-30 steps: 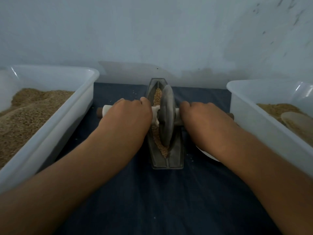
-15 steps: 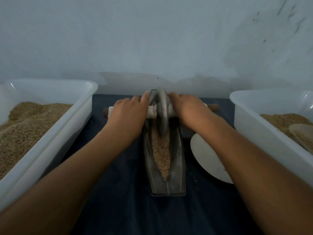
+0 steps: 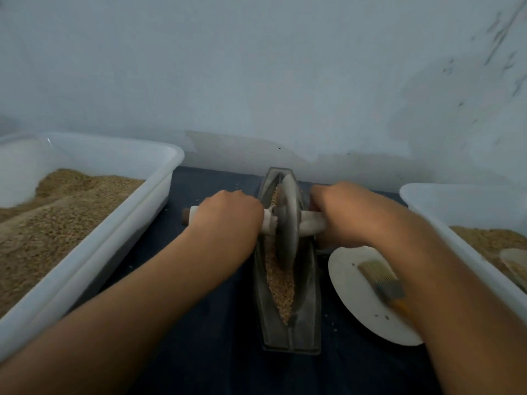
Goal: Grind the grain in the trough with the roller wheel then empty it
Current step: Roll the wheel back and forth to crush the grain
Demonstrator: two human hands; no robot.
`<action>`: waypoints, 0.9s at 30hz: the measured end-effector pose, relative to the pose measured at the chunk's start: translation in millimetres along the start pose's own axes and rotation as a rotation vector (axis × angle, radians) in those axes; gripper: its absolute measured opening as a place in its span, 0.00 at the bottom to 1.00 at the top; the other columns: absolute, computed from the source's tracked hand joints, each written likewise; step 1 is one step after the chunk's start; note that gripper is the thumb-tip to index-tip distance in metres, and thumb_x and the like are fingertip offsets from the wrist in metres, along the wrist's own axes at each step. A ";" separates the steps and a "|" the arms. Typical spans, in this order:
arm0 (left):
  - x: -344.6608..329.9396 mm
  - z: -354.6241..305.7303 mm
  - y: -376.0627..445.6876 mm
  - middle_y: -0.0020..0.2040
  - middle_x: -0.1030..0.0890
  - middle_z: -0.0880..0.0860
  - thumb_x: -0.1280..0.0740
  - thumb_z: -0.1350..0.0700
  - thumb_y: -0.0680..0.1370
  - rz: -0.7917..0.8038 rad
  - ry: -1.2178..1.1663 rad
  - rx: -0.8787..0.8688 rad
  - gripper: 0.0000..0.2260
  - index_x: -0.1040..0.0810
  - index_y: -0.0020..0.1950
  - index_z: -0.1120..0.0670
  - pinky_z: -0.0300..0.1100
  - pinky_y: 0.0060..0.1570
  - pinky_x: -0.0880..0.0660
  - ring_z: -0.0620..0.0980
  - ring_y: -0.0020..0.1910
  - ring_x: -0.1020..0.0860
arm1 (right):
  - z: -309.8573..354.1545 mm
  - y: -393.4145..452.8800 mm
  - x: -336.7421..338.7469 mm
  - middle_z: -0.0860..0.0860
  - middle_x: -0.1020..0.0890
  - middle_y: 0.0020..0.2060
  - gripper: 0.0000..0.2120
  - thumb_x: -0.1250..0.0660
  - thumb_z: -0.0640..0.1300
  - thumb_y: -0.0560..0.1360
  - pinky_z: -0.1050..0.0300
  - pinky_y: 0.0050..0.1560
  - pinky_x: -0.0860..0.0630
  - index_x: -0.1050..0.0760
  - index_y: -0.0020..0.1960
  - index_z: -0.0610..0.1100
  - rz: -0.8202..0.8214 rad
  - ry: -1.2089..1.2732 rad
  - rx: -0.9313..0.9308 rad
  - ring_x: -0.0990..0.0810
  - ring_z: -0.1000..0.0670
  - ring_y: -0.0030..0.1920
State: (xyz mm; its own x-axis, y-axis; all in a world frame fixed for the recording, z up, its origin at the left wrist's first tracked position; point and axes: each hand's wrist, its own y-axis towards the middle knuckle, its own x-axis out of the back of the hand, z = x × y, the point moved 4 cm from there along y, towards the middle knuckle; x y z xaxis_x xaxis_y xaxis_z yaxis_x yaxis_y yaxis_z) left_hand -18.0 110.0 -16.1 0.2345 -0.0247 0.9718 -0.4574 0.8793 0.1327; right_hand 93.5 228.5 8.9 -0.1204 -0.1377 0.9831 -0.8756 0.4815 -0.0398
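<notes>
Flanking the dark cloth [image 3: 199, 352] are two white tubs, the left tub [image 3: 94, 246] heaped with grain and the right tub [image 3: 445, 212] partly filled. One white plate [image 3: 362, 303] beside the trough [image 3: 305, 323] carries one brush [image 3: 380, 280], half hidden by the right forearm. The one roller wheel [image 3: 288, 220] stands upright in the trough's grain [image 3: 281, 289]; the left hand [image 3: 228, 215] and right hand [image 3: 345, 215] each curl round its axle handle [image 3: 310, 223].
</notes>
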 end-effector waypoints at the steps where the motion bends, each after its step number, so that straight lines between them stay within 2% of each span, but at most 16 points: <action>1: 5.9 -2.5 -5.7 0.34 0.34 0.50 0.34 0.60 0.75 0.021 -0.004 -0.010 0.08 0.34 0.43 0.52 0.45 0.36 0.34 0.48 0.32 0.35 | 0.1 -8.3 5.5 0.52 0.25 0.36 0.19 0.22 0.50 0.65 0.58 0.27 0.36 0.31 0.45 0.49 0.047 0.000 0.011 0.27 0.53 0.33; 5: 25.3 -5.2 -23.0 0.33 0.35 0.49 0.32 0.60 0.73 0.083 -0.010 -0.056 0.13 0.37 0.36 0.52 0.43 0.36 0.33 0.46 0.29 0.36 | 3.2 -34.7 19.0 0.54 0.23 0.36 0.20 0.21 0.59 0.62 0.59 0.27 0.36 0.29 0.43 0.53 0.155 -0.032 0.029 0.25 0.55 0.34; 9: 34.9 -7.6 -32.5 0.36 0.31 0.49 0.31 0.57 0.73 0.129 0.009 -0.076 0.07 0.28 0.47 0.53 0.41 0.34 0.34 0.45 0.30 0.35 | 4.9 -42.0 23.4 0.55 0.24 0.39 0.22 0.22 0.64 0.62 0.59 0.29 0.37 0.30 0.44 0.55 0.184 -0.045 0.058 0.26 0.56 0.36; 11: 37.1 -8.2 -31.1 0.44 0.28 0.51 0.31 0.56 0.74 0.146 0.009 -0.084 0.09 0.26 0.53 0.54 0.40 0.35 0.34 0.46 0.32 0.35 | 1.8 -40.8 23.6 0.57 0.24 0.40 0.21 0.23 0.64 0.63 0.59 0.31 0.36 0.30 0.45 0.57 0.214 0.008 0.051 0.26 0.57 0.38; 13: 39.4 -5.8 -28.3 0.49 0.30 0.52 0.31 0.55 0.75 0.112 -0.009 -0.069 0.09 0.25 0.55 0.53 0.38 0.32 0.36 0.44 0.32 0.38 | -3.8 -36.6 20.9 0.59 0.24 0.41 0.19 0.23 0.62 0.65 0.59 0.33 0.34 0.29 0.46 0.58 0.225 0.083 0.034 0.26 0.58 0.39; 14: 40.5 -4.4 -25.8 0.49 0.28 0.51 0.31 0.55 0.76 0.064 -0.011 -0.076 0.09 0.24 0.54 0.53 0.38 0.31 0.37 0.44 0.33 0.38 | -6.8 -33.3 19.3 0.60 0.23 0.41 0.17 0.24 0.62 0.66 0.58 0.34 0.32 0.28 0.46 0.58 0.215 0.119 0.032 0.25 0.59 0.40; 17: 38.9 2.6 -18.5 0.48 0.23 0.51 0.31 0.56 0.75 -0.078 -0.032 -0.059 0.08 0.24 0.54 0.52 0.42 0.38 0.33 0.49 0.41 0.27 | -15.7 -19.4 13.1 0.61 0.22 0.40 0.09 0.28 0.61 0.73 0.56 0.38 0.29 0.24 0.49 0.61 0.137 0.140 0.048 0.24 0.59 0.41; 19: 33.2 7.5 -11.2 0.46 0.25 0.51 0.31 0.57 0.76 -0.138 -0.089 0.014 0.09 0.25 0.54 0.52 0.46 0.38 0.34 0.52 0.42 0.28 | -22.2 -8.0 8.1 0.60 0.24 0.39 0.06 0.33 0.60 0.77 0.56 0.35 0.33 0.25 0.52 0.61 0.062 0.128 0.031 0.26 0.58 0.39; 21: 25.5 8.0 -3.4 0.47 0.25 0.52 0.34 0.59 0.77 -0.200 -0.117 0.062 0.08 0.27 0.56 0.52 0.46 0.38 0.36 0.54 0.43 0.27 | -27.8 3.2 2.2 0.55 0.20 0.46 0.12 0.36 0.59 0.79 0.54 0.40 0.31 0.26 0.60 0.57 -0.024 0.183 -0.034 0.24 0.51 0.43; 23: 15.8 5.7 4.1 0.52 0.22 0.53 0.38 0.61 0.78 -0.260 -0.097 0.049 0.09 0.28 0.58 0.53 0.45 0.41 0.37 0.56 0.49 0.24 | -29.4 11.1 -2.0 0.47 0.19 0.54 0.15 0.38 0.56 0.81 0.51 0.46 0.28 0.27 0.65 0.52 -0.150 0.239 -0.084 0.23 0.44 0.50; 25: 9.3 6.1 9.1 0.56 0.23 0.54 0.40 0.62 0.79 -0.268 -0.092 0.034 0.10 0.29 0.60 0.54 0.44 0.43 0.37 0.56 0.52 0.24 | -26.8 14.5 -2.9 0.45 0.18 0.55 0.16 0.39 0.54 0.82 0.48 0.52 0.25 0.26 0.66 0.49 -0.261 0.228 -0.084 0.22 0.42 0.54; 27: 8.3 9.6 10.7 0.54 0.23 0.54 0.39 0.61 0.79 -0.226 -0.102 0.047 0.08 0.29 0.58 0.54 0.46 0.41 0.34 0.56 0.49 0.24 | -23.9 14.1 0.5 0.46 0.18 0.55 0.16 0.39 0.53 0.82 0.48 0.54 0.25 0.25 0.66 0.49 -0.289 0.229 -0.078 0.22 0.43 0.55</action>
State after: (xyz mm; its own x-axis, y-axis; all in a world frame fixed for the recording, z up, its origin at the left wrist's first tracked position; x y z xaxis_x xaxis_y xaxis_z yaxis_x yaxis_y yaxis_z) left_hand -29.3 114.6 -4.8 0.2488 -0.2682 0.9307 -0.4433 0.8228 0.3556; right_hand 92.2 255.9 13.1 0.2416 -0.0842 0.9667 -0.8190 0.5166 0.2497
